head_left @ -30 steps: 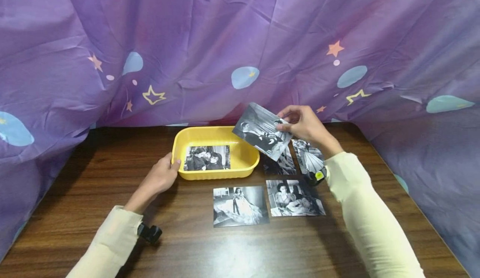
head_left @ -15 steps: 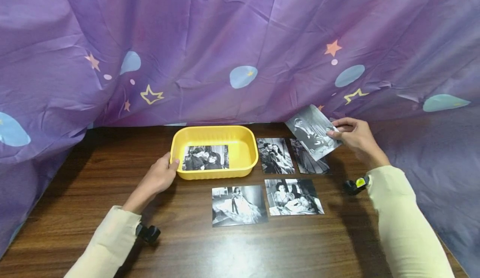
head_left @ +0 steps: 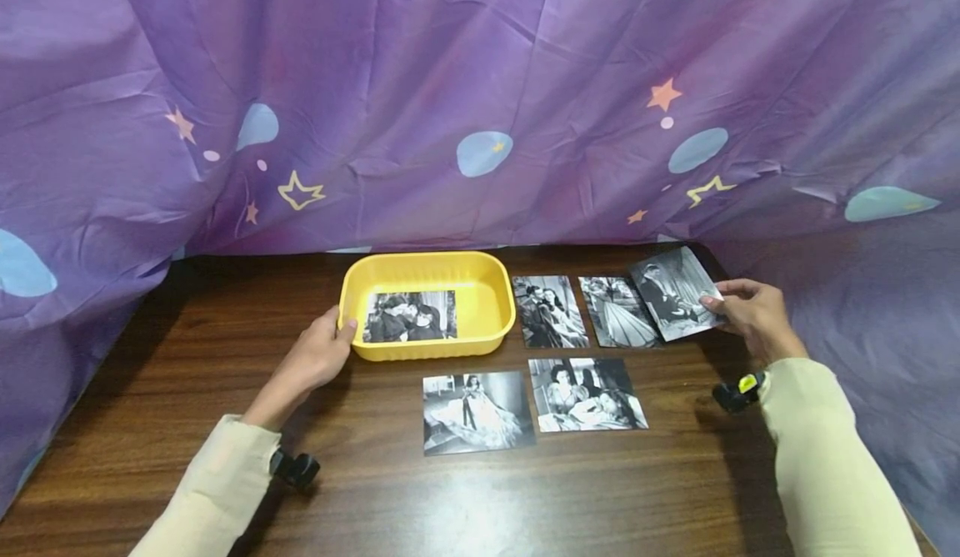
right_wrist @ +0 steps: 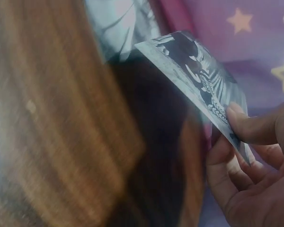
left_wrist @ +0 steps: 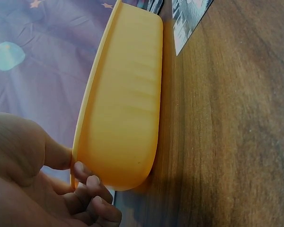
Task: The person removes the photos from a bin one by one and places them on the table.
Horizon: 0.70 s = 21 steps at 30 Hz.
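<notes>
A black-and-white photo [head_left: 675, 294] is pinched by its right edge between the thumb and fingers of my right hand [head_left: 756, 313]. In the right wrist view this photo [right_wrist: 199, 78] is tilted and raised above the table, its far corner toward another print. Its left edge overlaps, in the head view, a photo of a wide pale gown [head_left: 617, 313]. My left hand [head_left: 318, 355] grips the left end of a yellow plastic tray [head_left: 431, 348], thumb over the rim and fingers outside, as the left wrist view confirms. Inside the tray lies one photo of people close together [head_left: 411, 317].
Right of the tray lies a photo of a couple [head_left: 551, 313]. In front are a photo of a spread white dress [head_left: 478, 411] and one of seated and lying figures [head_left: 587, 394]. A purple patterned curtain [head_left: 405, 107] hangs behind the brown wooden table [head_left: 360, 490].
My right hand has carried the held photo rightward from over the tray's right end, then lowered it toward the table's back right. The left hand and tray have stayed in place.
</notes>
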Each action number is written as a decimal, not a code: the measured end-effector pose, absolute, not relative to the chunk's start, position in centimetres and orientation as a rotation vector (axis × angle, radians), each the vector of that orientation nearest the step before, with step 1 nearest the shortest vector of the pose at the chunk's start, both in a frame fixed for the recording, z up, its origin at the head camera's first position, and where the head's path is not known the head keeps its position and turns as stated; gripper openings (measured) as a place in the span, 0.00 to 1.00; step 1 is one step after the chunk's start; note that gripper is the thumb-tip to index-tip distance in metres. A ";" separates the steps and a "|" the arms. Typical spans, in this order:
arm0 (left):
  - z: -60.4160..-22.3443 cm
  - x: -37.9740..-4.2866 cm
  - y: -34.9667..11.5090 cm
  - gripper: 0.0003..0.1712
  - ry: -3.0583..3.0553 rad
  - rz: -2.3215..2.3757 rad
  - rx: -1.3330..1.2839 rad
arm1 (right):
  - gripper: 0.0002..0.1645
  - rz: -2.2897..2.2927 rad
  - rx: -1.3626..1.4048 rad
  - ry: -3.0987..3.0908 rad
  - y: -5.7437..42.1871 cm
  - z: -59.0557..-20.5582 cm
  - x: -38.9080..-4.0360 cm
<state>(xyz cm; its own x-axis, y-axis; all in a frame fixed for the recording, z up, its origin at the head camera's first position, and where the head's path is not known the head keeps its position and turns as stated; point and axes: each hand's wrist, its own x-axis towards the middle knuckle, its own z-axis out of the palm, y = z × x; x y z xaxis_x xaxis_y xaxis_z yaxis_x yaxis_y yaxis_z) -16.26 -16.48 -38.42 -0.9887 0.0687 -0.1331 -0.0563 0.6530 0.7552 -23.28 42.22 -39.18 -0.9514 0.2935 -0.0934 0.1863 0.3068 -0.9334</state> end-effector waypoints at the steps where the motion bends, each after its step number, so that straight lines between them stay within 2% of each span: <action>1: -38.4 -16.2 -16.5 0.30 2.717 1.250 0.011 | 0.13 1.727 -0.468 -2.471 42.4 -39.4 -23.2; 6: -38.5 -16.2 -16.5 0.30 2.721 1.248 0.017 | 0.14 1.691 -0.548 -2.482 42.9 -40.4 -23.0; 11: -38.5 -16.2 -16.5 0.30 2.722 1.250 0.017 | 0.17 1.630 -0.509 -2.511 43.2 -41.0 -22.8; 17: -38.5 -16.2 -16.5 0.30 2.724 1.257 0.016 | 0.27 1.031 -0.451 -2.744 43.5 -41.4 -22.6; 21: -38.5 -16.2 -16.4 0.30 2.730 1.253 0.015 | 0.29 0.804 -0.389 -2.811 43.6 -41.8 -22.5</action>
<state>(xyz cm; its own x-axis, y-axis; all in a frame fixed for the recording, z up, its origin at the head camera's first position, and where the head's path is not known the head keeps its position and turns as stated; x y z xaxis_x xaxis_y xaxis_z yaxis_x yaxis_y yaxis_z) -16.18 -16.44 -38.52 -0.9905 0.0666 -0.1206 -0.0480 0.6535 0.7554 -22.49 43.60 -41.77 -0.9473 0.3008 0.1104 0.1969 0.8183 -0.5399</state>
